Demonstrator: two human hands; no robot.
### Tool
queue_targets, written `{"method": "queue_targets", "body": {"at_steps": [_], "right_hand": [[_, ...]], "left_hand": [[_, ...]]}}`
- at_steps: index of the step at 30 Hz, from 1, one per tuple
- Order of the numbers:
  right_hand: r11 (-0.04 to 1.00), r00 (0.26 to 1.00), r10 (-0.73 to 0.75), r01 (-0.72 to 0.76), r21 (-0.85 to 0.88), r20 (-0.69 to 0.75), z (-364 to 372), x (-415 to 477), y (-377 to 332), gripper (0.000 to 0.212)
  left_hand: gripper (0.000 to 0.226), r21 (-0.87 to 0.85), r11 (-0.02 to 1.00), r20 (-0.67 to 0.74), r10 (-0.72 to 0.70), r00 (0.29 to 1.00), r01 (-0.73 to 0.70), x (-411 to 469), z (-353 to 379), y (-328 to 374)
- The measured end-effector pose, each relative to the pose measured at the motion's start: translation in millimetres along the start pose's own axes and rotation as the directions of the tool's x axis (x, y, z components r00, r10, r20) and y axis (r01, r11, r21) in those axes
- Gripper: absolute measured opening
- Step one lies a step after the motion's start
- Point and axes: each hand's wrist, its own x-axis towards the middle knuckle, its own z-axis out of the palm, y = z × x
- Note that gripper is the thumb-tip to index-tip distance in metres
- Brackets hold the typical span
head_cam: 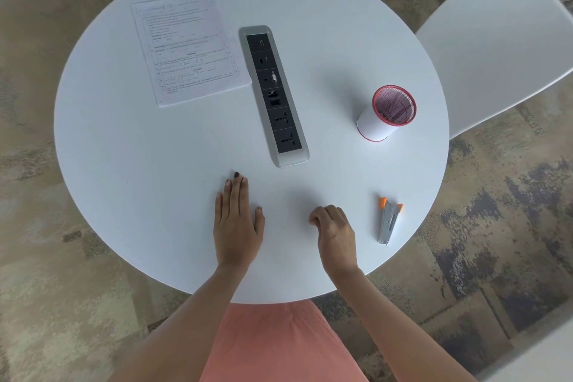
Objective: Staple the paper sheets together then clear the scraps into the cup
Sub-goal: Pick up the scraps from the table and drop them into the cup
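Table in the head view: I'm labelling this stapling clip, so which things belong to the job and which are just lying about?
Job: paper sheets, stapler, cup.
Just there: socket strip set in the table, white chair.

Round white table [148, 170], grey socket strip [274, 96] with black panel along its middle, white chair [496, 40] at right, patterned carpet [55, 288] beneath.

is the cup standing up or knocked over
Upright: the cup stands on its base on the table, its red rim and open mouth facing up.
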Motion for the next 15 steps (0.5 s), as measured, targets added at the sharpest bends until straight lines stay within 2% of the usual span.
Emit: {"method": "queue_targets", "body": {"at_steps": [15], "right_hand": [[0.993, 1.0, 0.001, 0.002, -0.119, 0.031, 8.2, -4.8, -4.2, 0.061]], "left_hand": [[0.061, -0.004, 1.0, 0.003, 0.003, 1.0, -0.003, 0.0, 1.2, -0.7]]}}
